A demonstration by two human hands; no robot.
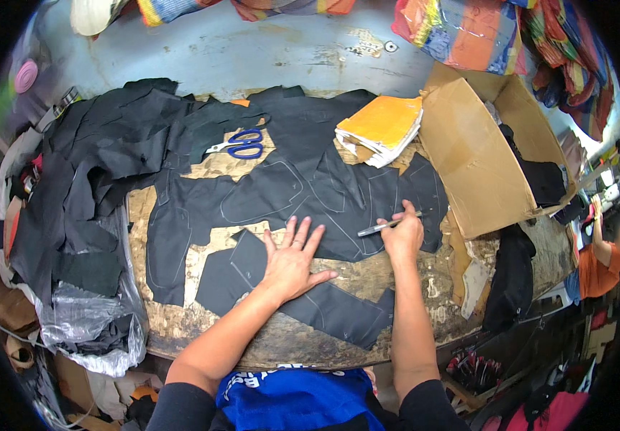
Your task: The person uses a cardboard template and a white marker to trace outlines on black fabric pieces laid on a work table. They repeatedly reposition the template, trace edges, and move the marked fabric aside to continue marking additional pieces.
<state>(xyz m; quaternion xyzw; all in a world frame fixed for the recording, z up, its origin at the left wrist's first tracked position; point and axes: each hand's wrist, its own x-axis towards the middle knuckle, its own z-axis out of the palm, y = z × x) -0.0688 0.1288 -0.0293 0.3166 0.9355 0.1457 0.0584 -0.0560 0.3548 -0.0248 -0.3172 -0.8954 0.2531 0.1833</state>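
Observation:
My left hand point(292, 267) lies flat with its fingers spread, pressing on black sheet material near the middle of the worn wooden table point(439, 291). Held in the fingers of my right hand point(403, 235) is a silver pen point(377, 228), just above or on a wide black piece point(263, 201). Thin pale outlines of curved and angular shapes run across that piece. Under my left hand and forearm a smaller black piece point(338, 312) slants toward the table's near edge. Blue-handled scissors point(245, 144) lie beyond my hands on a bare patch of table.
Black material is heaped point(119, 136) at the left, above a clear plastic bag point(94, 327). A yellow-topped stack of papers point(382, 118) and an open cardboard box point(471, 154) stand at the far right. Pale pattern-like scraps point(474, 284) lie nearer. Another person point(601, 266) is at the right edge.

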